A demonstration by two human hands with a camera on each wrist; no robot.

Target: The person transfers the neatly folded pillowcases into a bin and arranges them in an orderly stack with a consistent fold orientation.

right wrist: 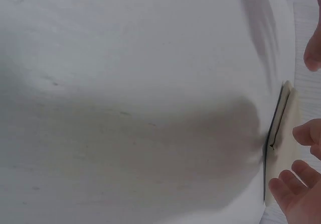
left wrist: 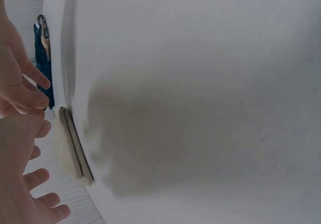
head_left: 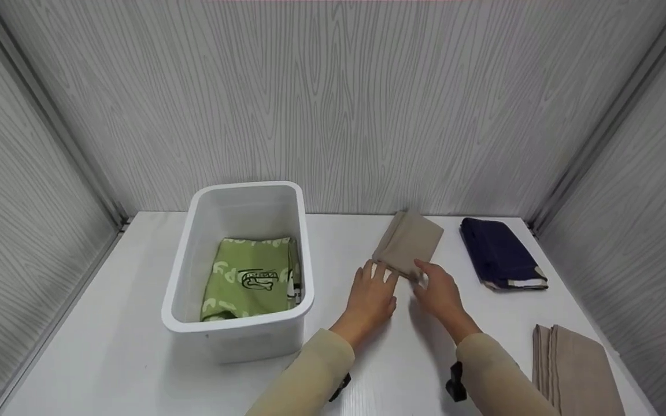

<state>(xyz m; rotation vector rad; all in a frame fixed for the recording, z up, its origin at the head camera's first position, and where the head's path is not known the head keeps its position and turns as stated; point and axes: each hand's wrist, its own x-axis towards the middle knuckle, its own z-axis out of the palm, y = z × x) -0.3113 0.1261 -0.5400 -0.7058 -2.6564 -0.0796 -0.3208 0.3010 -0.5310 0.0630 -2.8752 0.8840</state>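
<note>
Beige folded cloth (head_left: 411, 240); left hand (head_left: 371, 296), right hand (head_left: 440, 292) at near edge.

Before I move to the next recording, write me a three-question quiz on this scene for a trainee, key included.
1. How many folded cloths lie on the table outside the bin?
2. True or false: the green cloth lies inside the bin, below its rim.
3. Which cloth are the left hand and right hand nearest?

Key:
1. Three: the far beige cloth, the navy cloth and the near beige cloth.
2. True.
3. The far beige cloth.
</note>
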